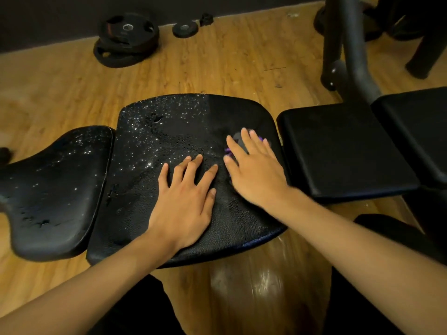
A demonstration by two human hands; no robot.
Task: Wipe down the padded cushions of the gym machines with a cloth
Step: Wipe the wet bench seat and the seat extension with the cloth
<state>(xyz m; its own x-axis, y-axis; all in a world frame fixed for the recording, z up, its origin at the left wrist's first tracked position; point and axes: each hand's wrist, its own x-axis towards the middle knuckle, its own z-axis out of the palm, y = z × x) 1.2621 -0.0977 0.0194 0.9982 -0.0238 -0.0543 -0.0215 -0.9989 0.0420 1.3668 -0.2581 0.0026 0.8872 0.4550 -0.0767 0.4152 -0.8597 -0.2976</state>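
A wide black padded cushion [169, 131] fills the middle of the view, its left part speckled with bright droplets, its right part dull. My left hand [186, 197] lies flat on the cushion's near middle with fingers spread. My right hand [254, 170] presses flat on a grey and purple cloth [238, 139] near the cushion's right side; most of the cloth is hidden under the palm. A narrower black cushion [55, 189], also speckled with droplets, adjoins on the left. Two more black pads [343, 146] [416, 126] sit to the right.
Black weight plates [125, 39] lie stacked on the wooden floor [217, 68] by the far wall, with a smaller plate [185, 29] beside them. A dark metal machine frame [350, 52] rises at the upper right behind the pads.
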